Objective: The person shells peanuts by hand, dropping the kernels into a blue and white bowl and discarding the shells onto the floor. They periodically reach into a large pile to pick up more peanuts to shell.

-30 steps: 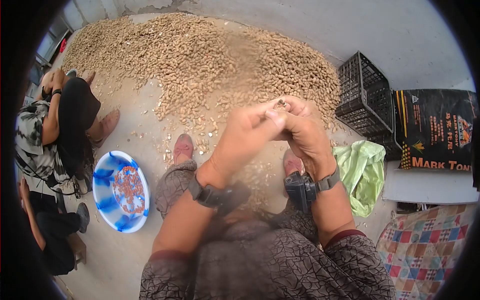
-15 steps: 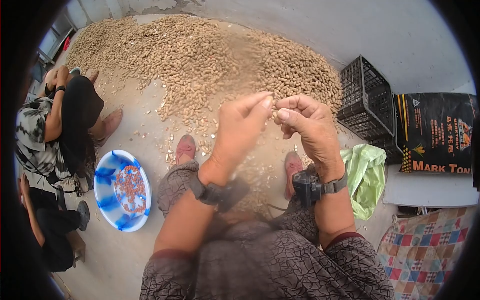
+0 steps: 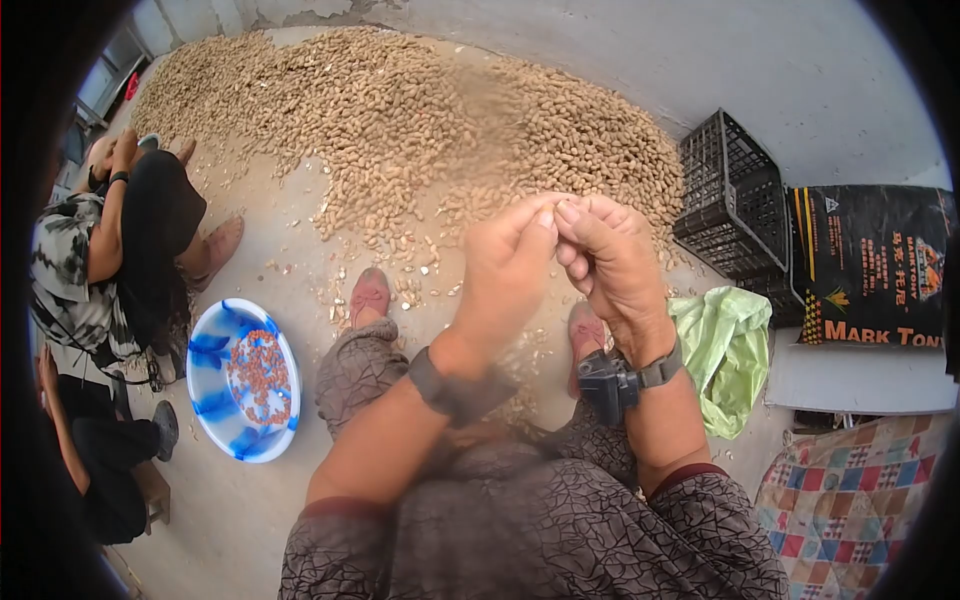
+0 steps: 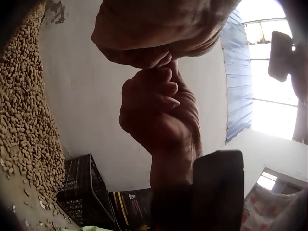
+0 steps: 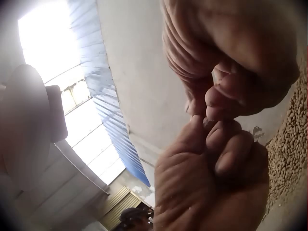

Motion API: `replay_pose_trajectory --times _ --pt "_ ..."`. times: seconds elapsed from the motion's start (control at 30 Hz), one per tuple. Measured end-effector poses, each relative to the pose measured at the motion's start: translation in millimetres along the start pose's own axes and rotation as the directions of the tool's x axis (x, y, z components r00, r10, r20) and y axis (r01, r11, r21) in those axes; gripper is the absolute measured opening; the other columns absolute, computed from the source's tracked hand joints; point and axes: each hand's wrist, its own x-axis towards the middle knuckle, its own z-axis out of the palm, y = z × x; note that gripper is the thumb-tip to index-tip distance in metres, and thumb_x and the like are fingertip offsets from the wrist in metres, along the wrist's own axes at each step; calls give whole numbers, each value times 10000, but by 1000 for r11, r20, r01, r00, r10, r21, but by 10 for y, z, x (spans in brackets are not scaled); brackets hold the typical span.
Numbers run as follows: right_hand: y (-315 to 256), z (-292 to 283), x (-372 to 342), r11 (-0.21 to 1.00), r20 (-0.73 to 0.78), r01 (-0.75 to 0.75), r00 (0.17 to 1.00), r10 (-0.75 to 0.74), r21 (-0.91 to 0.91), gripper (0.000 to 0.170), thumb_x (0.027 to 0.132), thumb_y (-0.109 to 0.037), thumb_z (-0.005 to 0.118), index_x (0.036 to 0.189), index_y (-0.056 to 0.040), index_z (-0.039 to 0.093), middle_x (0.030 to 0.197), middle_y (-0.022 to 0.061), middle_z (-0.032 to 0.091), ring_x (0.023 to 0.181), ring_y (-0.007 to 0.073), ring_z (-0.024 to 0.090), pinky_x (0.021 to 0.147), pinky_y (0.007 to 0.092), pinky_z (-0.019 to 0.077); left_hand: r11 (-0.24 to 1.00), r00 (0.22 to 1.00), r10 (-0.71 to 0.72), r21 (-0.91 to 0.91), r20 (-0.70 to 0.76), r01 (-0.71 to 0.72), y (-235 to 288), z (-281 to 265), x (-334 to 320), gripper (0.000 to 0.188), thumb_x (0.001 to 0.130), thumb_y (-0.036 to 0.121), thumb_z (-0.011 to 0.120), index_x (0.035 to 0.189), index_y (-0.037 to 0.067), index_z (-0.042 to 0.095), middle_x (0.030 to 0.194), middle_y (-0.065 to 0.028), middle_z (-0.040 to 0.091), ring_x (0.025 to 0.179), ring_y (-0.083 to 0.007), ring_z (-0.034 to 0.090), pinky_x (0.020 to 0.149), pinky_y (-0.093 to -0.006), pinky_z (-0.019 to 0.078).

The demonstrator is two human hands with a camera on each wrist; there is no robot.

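Grey concrete floor [image 3: 230, 520] spreads beneath your two hands, which meet in the air in front of your lap. Your right hand [image 3: 615, 255] has its thumb pressed to its forefinger, the other fingers curled into the palm; in the right wrist view the tips pinch a pale fragment [image 5: 208, 121], so mostly hidden that I cannot tell whether it is shell or kernel. Your left hand [image 3: 510, 255], slightly blurred in the head view, brings its thumb and bent fingers onto the same fragment from the other side, tips touching yours on the right.

Unshelled peanuts [image 3: 390, 120] lie heaped along the far edge of the floor, by the pale wall [image 3: 790, 70], with strays scattered toward your pink shoes [image 3: 370, 297]. On your left, a blue-and-white basin [image 3: 208, 405] stands on the floor, reddish peanut kernels [image 3: 262, 375] spread over its bottom, nearer its right edge.

At the heap's right end you have a black plastic crate [image 3: 735, 185], and beside it a black sack [image 3: 875, 270] lettered MARK TON. Nearer you lie a crumpled light-green bag [image 3: 722, 360] and, at the near right corner, a patchwork cloth [image 3: 850, 500]. Two people in black trousers [image 3: 155, 215] sit along the left edge
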Motion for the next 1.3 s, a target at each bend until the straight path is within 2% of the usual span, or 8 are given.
replay_pose_trajectory --times 0.07,0.33,0.47,0.7,0.83,1.03,1.1,1.3 --pt "32 38 -12 999 -48 -5 999 2 -50 152 844 -164 611 813 -18 642 619 4 592 479 21 485 403 148 354 987 991 83 144 -110 -67 -97 -6 11 231 927 109 433 1017 3 617 724 57 531 604 3 397 507 -162 314" --pt "120 314 -102 933 -193 190 947 -256 -305 153 854 -151 565 790 -22 615 599 -10 548 452 17 431 401 147 334 998 971 -21 58 -238 36 -164 -84 46 219 941 146 410 939 20 589 735 58 500 578 6 385 480 -155 305" --pt "66 190 -52 978 -159 114 977 -142 -173 162 855 -142 547 875 4 614 638 18 576 481 31 469 411 161 358 968 972 -172 -213 -162 136 -95 -96 55 243 955 177 415 1053 5 556 744 45 494 545 5 377 441 -137 287" --pt "-74 78 -16 998 2 -42 999 42 -51 175 838 -126 555 913 18 621 611 33 612 466 40 497 395 164 354 948 980 -199 -256 -16 189 -29 -113 55 279 959 191 382 1048 -7 557 678 32 481 556 -10 400 474 -163 323" --pt "-76 85 -41 992 -5 4 1000 -5 -122 192 839 -143 555 921 20 614 644 13 604 461 12 458 410 145 358 935 960 -277 -217 48 280 -57 -160 64 273 964 220 383 969 18 566 624 35 466 525 -17 396 443 -181 312" --pt "-28 151 -95 781 21 327 927 -374 -532 75 798 -55 577 813 13 606 624 64 620 524 103 605 425 224 438 951 950 -310 -7 -47 310 -53 -198 86 347 960 298 379 837 24 552 588 -8 492 453 -62 406 406 -211 314" --pt "10 107 -72 457 182 485 808 -561 -746 60 755 -19 583 804 14 593 617 98 608 530 136 628 446 248 457 944 943 -324 35 -81 328 -36 -231 98 373 957 321 378 820 19 550 586 -24 503 443 -77 416 401 -220 317" --pt "47 82 -65 367 210 493 778 -593 -789 65 745 -6 571 806 0 595 624 108 607 534 162 627 461 260 463 941 941 -334 -38 50 336 -68 -319 103 360 939 334 422 860 14 568 658 -41 537 451 -95 436 372 -197 279"
